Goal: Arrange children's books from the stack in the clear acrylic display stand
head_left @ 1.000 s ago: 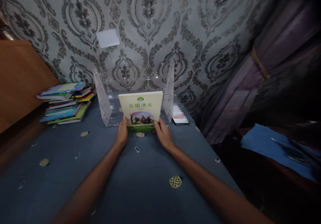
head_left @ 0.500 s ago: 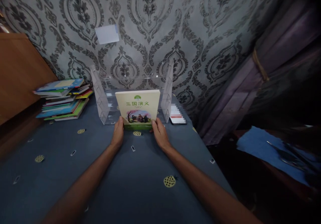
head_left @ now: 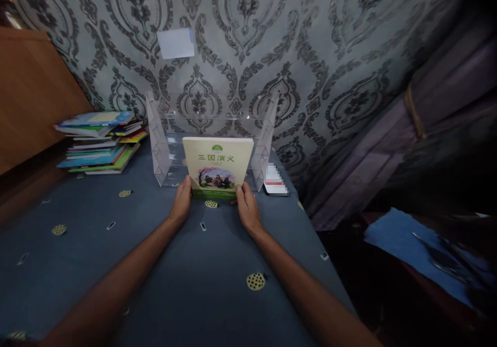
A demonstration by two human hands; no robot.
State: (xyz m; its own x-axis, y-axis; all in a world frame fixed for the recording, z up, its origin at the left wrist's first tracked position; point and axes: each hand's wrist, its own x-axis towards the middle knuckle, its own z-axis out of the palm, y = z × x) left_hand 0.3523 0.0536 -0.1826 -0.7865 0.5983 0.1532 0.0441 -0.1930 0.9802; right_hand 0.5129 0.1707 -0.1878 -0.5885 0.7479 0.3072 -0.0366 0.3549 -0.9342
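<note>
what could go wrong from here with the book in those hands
The left hand and right hand grip the book low on its sides, so its upper part might tip if the grip loosens.

The clear rack stands close behind the book, so a push away from the person could knock it.

The phone lies near the right edge of the table; a bumped rack might nudge it toward that edge.

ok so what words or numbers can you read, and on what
"三国演义": front cover of the held book
Too small to read: print under that title and in the green badge
Too small or blurred: spines of the stacked books
Too small: rectangular prints on the patterned cloth
Pixelated, unreadable: the phone screen
</note>
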